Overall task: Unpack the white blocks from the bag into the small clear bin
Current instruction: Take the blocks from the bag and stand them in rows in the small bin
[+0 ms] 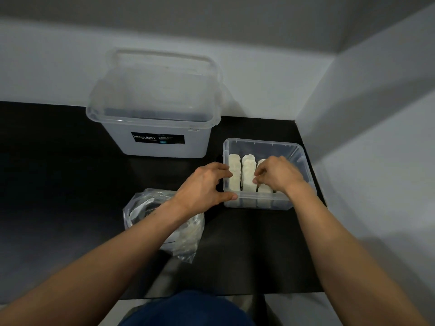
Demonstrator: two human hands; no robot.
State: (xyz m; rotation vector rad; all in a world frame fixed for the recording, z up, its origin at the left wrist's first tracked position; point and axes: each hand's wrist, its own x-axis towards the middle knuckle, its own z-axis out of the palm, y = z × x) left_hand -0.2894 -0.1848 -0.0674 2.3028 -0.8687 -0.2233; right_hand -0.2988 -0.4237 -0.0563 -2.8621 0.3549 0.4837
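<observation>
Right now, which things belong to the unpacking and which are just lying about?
In use: small clear bin, white blocks, bag, left hand gripping the bin, right hand pinching a block.
Lying about: large clear box.

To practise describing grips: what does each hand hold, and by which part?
Left hand grips the small clear bin at its near left corner; right hand seems to pinch the top of a white block.

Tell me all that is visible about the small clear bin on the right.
The small clear bin is a low rectangular tub of see-through plastic, open on top, upright on the black table near the right wall. White blocks stand in rows inside. The left hand grips its near left corner; the right hand reaches in.
</observation>
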